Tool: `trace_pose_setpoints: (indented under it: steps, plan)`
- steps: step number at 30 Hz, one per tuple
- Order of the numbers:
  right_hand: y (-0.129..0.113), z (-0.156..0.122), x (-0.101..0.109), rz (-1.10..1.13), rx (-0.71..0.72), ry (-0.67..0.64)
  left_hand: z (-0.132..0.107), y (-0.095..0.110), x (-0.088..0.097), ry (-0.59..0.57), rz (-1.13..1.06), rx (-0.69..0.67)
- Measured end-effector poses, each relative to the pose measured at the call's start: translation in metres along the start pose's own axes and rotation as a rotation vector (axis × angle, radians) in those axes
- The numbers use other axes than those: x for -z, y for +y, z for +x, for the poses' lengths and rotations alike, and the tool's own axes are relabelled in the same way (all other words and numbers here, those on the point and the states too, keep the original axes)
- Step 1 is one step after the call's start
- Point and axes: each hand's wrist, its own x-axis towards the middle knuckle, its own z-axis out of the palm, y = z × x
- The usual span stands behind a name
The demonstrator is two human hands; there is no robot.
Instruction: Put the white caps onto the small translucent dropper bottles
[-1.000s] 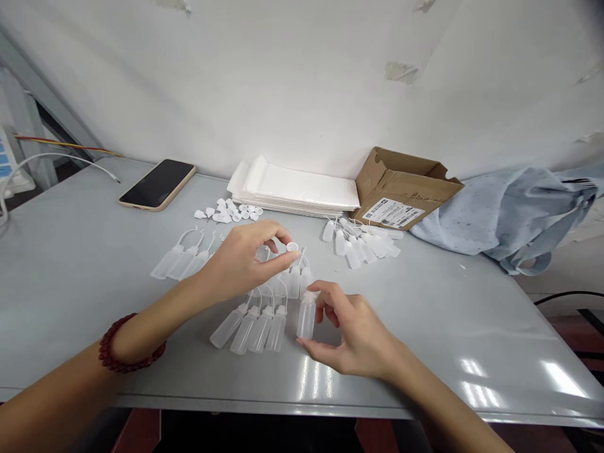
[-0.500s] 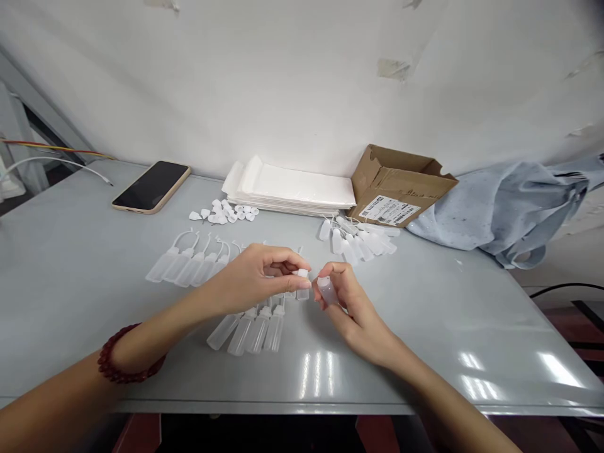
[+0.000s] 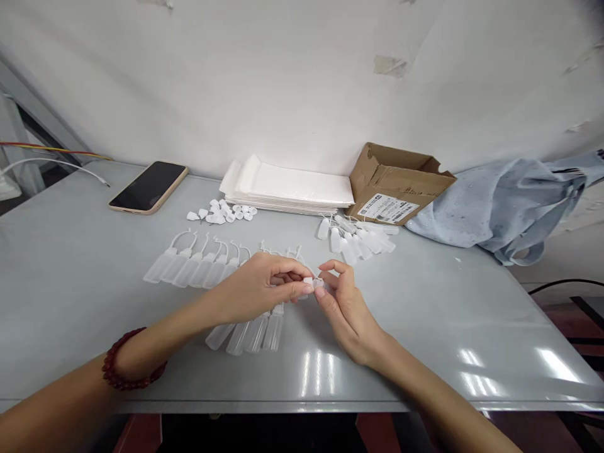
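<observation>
Above the middle of the table, my left hand [image 3: 264, 280] pinches a small white cap [image 3: 308, 281] between thumb and fingertips. My right hand [image 3: 346, 311] is closed on a small translucent plastic bottle [image 3: 318, 284], mostly covered by its fingers. Cap and bottle meet at the fingertips; whether the cap sits on the neck I cannot tell. Behind my left hand lies a row of translucent bottles [image 3: 189, 269] with thin bent spouts. Nearer to me, several more bottles [image 3: 256, 332] lie side by side, partly under my left hand.
Loose white caps [image 3: 219, 214] lie in a pile at the back. Several small bottles [image 3: 356, 242] lie before an open cardboard box [image 3: 401, 182]. White envelopes [image 3: 297, 185] are stacked by the wall. A phone [image 3: 150, 187] lies back left, a light blue cloth [image 3: 491, 207] at the right.
My hands have come together, so the cap and the bottle, apart before, now touch or nearly touch. The bottle has turned in my right hand and shows less.
</observation>
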Motion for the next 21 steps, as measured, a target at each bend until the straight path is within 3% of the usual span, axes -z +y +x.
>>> trace_pose_setpoints:
  steps: [9,21]
  plan:
    - [-0.0005,-0.0005,0.0012,-0.021,0.016,-0.023,0.0004,0.0009,-0.0029,0.007,-0.076,0.017]
    - [-0.0017,-0.0012,0.0010,-0.027,0.033,0.043,0.0010,0.0015,-0.0035,0.060,-0.223,0.053]
